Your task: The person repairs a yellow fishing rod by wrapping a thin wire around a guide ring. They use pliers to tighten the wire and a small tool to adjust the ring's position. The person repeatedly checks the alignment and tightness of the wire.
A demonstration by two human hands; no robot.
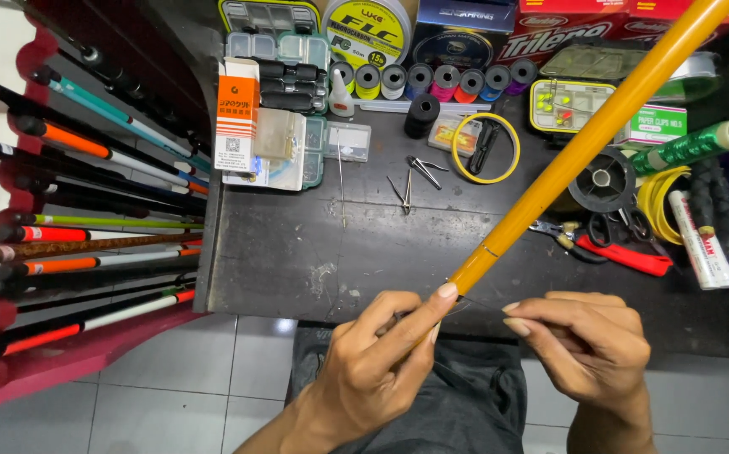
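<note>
**Two hands at the butt of a yellow rod**

The left hand (381,349) is closed around the lower end of a yellow rod (583,143), thumb pressed along the shaft where the yellow ends. From there the rod slants up and to the right across the dark desk (280,252), leaving the view at the top edge. The right hand (587,340) sits just beside the left, fingers curled with the tips pinched together near the rod's end; a very fine thread seems to run between the hands, too thin to tell for certain what the right hand pinches.

On the desk behind the rod lie a row of coloured thread spools (431,81), a black spool (421,115), a yellow ring (486,148) and small metal tweezers (423,171). To the right of the rod are red-handled pliers (612,250), a black reel (602,179), a green-wrapped tube (700,145) and a coil of yellow line (663,197). An orange-and-white box (236,113) rests on clear tackle boxes (293,147) at the desk's left. Further left, a rack holds many rods (87,219) lying side by side. Below the hands, dark trousers (465,395) and grey floor tiles (171,395) show.
</note>
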